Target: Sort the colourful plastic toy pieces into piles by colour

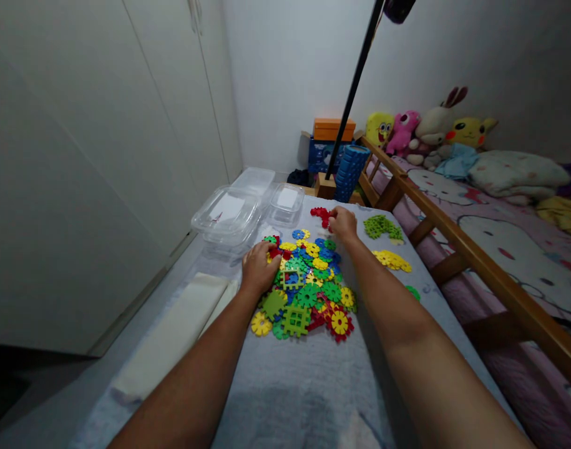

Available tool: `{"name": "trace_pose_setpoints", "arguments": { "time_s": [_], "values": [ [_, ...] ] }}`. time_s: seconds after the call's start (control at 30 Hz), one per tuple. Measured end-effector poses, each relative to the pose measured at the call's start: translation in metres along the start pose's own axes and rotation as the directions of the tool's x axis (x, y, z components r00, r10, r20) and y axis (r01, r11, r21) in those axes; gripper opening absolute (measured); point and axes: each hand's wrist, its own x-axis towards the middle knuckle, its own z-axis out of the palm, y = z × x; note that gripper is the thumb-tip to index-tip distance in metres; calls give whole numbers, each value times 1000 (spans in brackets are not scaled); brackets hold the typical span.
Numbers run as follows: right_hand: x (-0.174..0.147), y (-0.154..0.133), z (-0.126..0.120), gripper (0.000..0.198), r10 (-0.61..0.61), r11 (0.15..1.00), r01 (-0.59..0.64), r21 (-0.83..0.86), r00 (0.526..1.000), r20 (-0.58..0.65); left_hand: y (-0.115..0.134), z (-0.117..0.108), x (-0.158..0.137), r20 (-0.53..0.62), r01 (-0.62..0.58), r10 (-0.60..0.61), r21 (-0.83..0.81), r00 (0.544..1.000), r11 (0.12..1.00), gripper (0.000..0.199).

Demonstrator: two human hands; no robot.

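A mixed pile of plastic interlocking pieces (307, 295), gear-shaped and square, in green, yellow, blue and red, lies on the cloth-covered table. My left hand (261, 267) rests at the pile's left edge, thumb and fingers apart around red pieces (276, 253). Beyond the pile, my right hand (342, 223) reaches down at a small group of red pieces (319, 214). Its fingertips are pinched together on what looks like a red piece, partly hidden. To the right, separate groups hold light green pieces (379, 226), yellow gear-shaped pieces (392, 260) and a green piece (412, 292), partly behind my right forearm.
Clear plastic containers (226, 215) stand at the table's back left, beside a smaller lidded one (286, 198). A folded cream cloth (177, 330) lies along the left. A wooden bed rail (453, 246) borders the right side; a black pole (355, 87) rises behind the table.
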Motion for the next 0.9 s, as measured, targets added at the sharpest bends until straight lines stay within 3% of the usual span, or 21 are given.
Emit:
{"name": "trace_pose_setpoints", "arguments": {
  "time_s": [0.23, 0.33, 0.4, 0.53, 0.63, 0.77, 0.9],
  "values": [
    [4, 23, 5, 34, 77, 997, -76, 15, 993, -85, 1, -1, 0, 13, -1, 1, 2, 1000, 1000, 29],
    [-5, 20, 6, 35, 0, 998, 4, 55, 996, -87, 0, -1, -1, 14, -11, 11, 0, 1000, 1000, 29],
    [-14, 14, 9, 34, -113, 988, 114, 103, 994, -16, 0, 0, -1, 15, -18, 18, -1, 1000, 1000, 29],
    [-32, -3, 19, 35, -338, 935, 305, 179, 919, 205, -2, 1, -1, 14, -19, 19, -4, 1000, 1000, 28],
    [-42, -16, 27, 36, -410, 912, 380, 152, 852, 327, -2, 0, -1, 13, -28, 28, -6, 1000, 1000, 28],
    [-51, -27, 30, 36, -445, 894, 421, 152, 800, 401, -2, -1, -2, 11, -35, 35, -15, 999, 999, 26],
    [-60, -31, 22, 36, -499, 864, 388, 322, 750, 434, -2, -1, -2, 8, -41, 42, -48, 999, 998, 24]
  ]
}}
